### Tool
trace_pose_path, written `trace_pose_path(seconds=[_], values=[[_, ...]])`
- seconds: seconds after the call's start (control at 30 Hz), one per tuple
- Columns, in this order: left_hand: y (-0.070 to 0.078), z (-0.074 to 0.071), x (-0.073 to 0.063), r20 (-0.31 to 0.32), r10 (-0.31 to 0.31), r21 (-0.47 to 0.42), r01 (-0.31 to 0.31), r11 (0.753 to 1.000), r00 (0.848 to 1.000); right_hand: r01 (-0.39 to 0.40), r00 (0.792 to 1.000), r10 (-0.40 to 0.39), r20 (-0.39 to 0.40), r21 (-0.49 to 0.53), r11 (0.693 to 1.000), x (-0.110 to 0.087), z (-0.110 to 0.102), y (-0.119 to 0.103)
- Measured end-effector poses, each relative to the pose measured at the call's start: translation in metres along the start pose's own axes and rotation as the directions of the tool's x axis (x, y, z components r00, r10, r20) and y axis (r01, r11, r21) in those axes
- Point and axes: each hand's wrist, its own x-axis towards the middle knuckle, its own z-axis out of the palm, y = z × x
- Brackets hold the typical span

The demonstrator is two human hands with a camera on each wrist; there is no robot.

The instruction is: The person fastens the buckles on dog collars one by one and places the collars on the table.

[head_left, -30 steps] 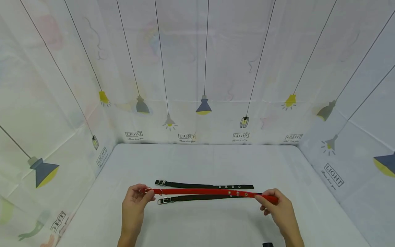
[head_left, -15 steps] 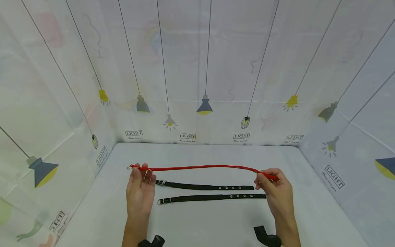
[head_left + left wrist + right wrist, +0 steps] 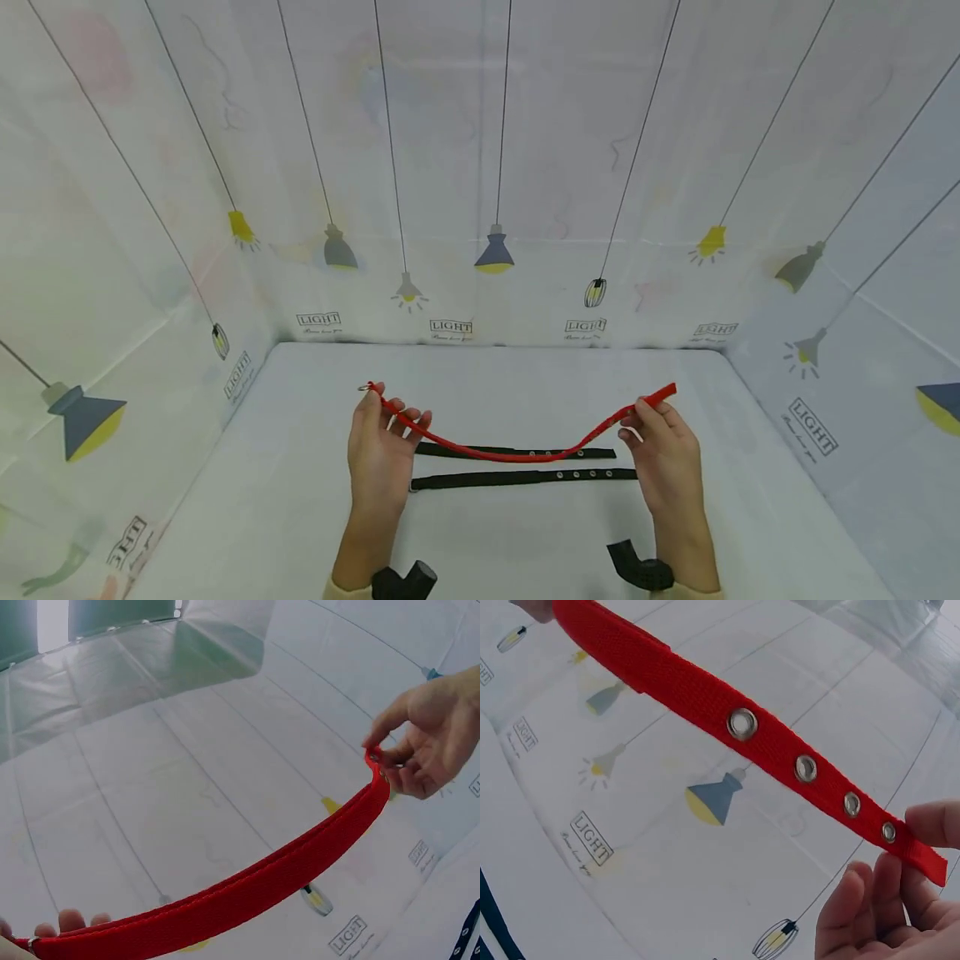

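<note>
A red pet collar [image 3: 517, 457] hangs in a shallow sag between my two raised hands. My left hand [image 3: 384, 454] pinches its buckle end, where a metal ring [image 3: 365, 387] pokes out past the thumb. At the other end, my right hand [image 3: 663, 458] pinches the strap between thumb and fingers near the tip. The right wrist view shows metal eyelets [image 3: 805, 769] along the strap, with the thumb and fingers [image 3: 889, 881] at the last one. Two black collars lie on the table below: the farther one [image 3: 600, 453] partly behind the red strap, the nearer one [image 3: 525, 479] parallel to it. My left hand hides their buckle ends.
The white table [image 3: 510, 542] reaches back to a sheet [image 3: 435, 167] printed with hanging lamps, which also encloses both sides. Black curved mounts sit at my left wrist [image 3: 405, 582] and right wrist [image 3: 637, 567].
Both hands have lifted the red collar off its place over the black ones. Then the left hand moved right, so the taut strap now sags and the tip points up past my right fingers.
</note>
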Motion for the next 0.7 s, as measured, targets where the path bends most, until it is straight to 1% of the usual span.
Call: trace_pose_path(seconds=[0.07,0.13,0.23,0.3,0.4,0.47,0.53,0.57,0.6,0.7], values=[[-0.009,0.004,0.001,0.033,-0.012,0.057,0.010,0.998,0.999,-0.009,1.000,0.009,0.004,-0.048,0.999,0.001,0.007,-0.001],[-0.018,0.008,0.002,0.062,-0.032,0.110,0.025,0.994,0.998,-0.011,1.000,0.014,0.023,-0.130,0.991,0.001,0.015,0.000],[-0.030,0.011,0.001,0.099,-0.064,0.192,0.044,0.980,0.993,0.001,0.994,0.028,0.105,-0.269,0.963,0.000,0.027,0.003],[-0.036,0.012,0.000,0.129,-0.076,0.261,0.040,0.965,0.989,0.031,0.980,0.037,0.193,-0.338,0.941,-0.001,0.034,0.007],[-0.042,0.012,-0.004,0.175,-0.082,0.380,0.010,0.925,0.981,0.097,0.947,0.045,0.318,-0.416,0.904,-0.005,0.041,0.012],[-0.045,0.011,-0.006,0.205,-0.081,0.447,-0.020,0.894,0.975,0.139,0.925,0.047,0.377,-0.450,0.882,-0.007,0.045,0.016],[-0.046,0.010,-0.008,0.230,-0.084,0.486,-0.040,0.873,0.970,0.172,0.908,0.046,0.417,-0.470,0.866,-0.009,0.048,0.019],[-0.047,0.010,-0.007,0.240,-0.087,0.498,-0.045,0.866,0.967,0.184,0.900,0.046,0.434,-0.474,0.861,-0.009,0.050,0.021],[-0.047,0.010,-0.007,0.250,-0.091,0.501,-0.048,0.864,0.964,0.191,0.895,0.047,0.443,-0.476,0.858,-0.010,0.051,0.022],[-0.046,0.010,-0.004,0.268,-0.101,0.500,-0.049,0.864,0.958,0.207,0.883,0.042,0.467,-0.468,0.859,-0.011,0.055,0.024]])
